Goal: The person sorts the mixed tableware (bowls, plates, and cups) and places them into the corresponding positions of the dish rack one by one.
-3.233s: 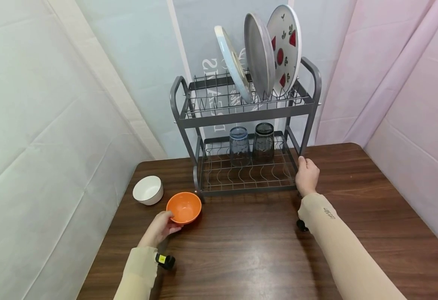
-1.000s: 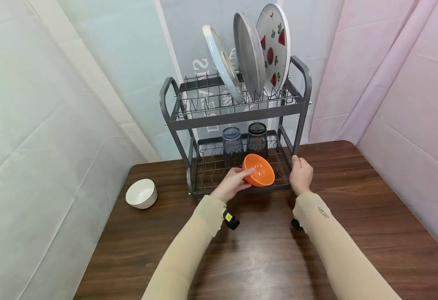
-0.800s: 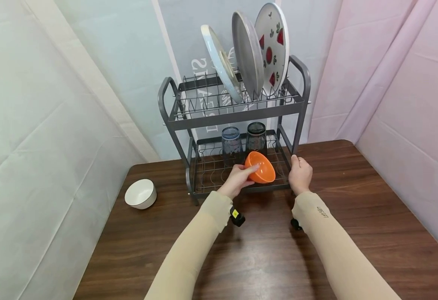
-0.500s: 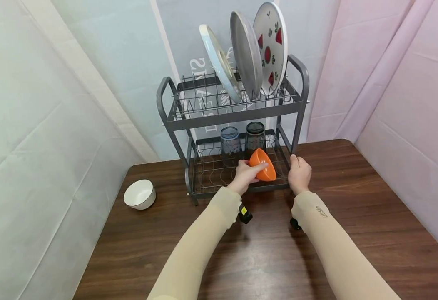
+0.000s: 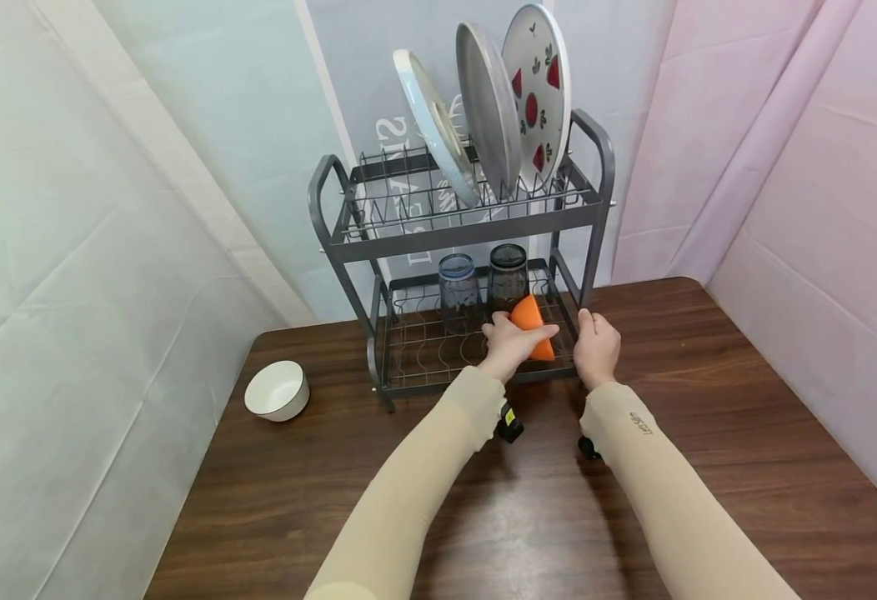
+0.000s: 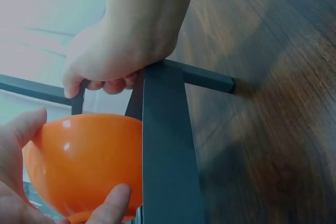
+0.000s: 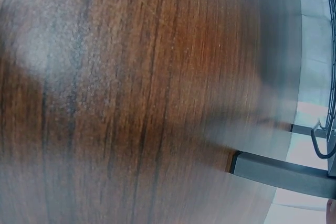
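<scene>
My left hand (image 5: pixel 512 340) pinches an orange bowl (image 5: pixel 526 312) by its wall, the thumb on one side and the fingers on the other. Turned on its side, the bowl is at the right part of the lower tier of a dark grey dish rack (image 5: pixel 468 237), in front of the dark glass (image 5: pixel 508 271). In the left wrist view the bowl (image 6: pixel 86 166) appears close beside the rack's front bar (image 6: pixel 170 145); contact with the wires is hidden. My right hand (image 5: pixel 597 348) grips the rack's right front post low down.
A blue glass (image 5: pixel 458 292) stands upside down left of the dark one. Three plates lean upright on the top tier, the grey plate (image 5: pixel 488 108) in the middle. A white bowl (image 5: pixel 277 390) sits on the wooden table (image 5: pixel 513 517), left of the rack.
My left hand picked the orange bowl up from the table's left side, carried it right to the lower tier and turned it onto its side. The right hand keeps its grip on the post.
</scene>
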`<action>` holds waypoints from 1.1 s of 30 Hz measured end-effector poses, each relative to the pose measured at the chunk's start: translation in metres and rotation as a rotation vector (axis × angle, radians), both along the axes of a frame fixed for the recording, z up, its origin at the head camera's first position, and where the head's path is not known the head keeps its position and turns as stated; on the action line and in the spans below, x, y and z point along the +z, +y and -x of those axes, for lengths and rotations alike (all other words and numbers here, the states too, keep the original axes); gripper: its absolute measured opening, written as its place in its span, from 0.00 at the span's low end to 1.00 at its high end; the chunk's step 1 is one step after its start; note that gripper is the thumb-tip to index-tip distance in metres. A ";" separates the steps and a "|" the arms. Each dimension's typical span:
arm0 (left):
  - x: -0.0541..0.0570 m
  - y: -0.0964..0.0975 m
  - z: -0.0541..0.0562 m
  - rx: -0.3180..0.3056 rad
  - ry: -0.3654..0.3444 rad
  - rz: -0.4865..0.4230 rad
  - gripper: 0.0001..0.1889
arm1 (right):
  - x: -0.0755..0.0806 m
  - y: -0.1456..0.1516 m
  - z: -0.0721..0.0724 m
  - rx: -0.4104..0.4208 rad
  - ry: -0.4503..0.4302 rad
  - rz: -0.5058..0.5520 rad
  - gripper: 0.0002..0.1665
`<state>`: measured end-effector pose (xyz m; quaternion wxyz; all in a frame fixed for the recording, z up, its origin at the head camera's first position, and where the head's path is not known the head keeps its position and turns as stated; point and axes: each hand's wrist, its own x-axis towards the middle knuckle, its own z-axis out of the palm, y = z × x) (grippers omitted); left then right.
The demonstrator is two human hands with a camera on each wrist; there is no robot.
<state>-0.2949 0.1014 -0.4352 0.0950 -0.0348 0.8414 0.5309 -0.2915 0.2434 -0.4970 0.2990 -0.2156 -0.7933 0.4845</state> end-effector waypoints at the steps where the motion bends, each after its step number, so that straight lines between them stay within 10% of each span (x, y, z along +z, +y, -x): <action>1: 0.000 0.002 0.000 0.002 0.005 0.025 0.49 | 0.000 0.000 0.000 0.001 -0.002 -0.003 0.27; 33: -0.011 0.017 0.006 -0.047 0.032 0.097 0.50 | 0.000 -0.001 0.000 -0.007 0.017 -0.006 0.27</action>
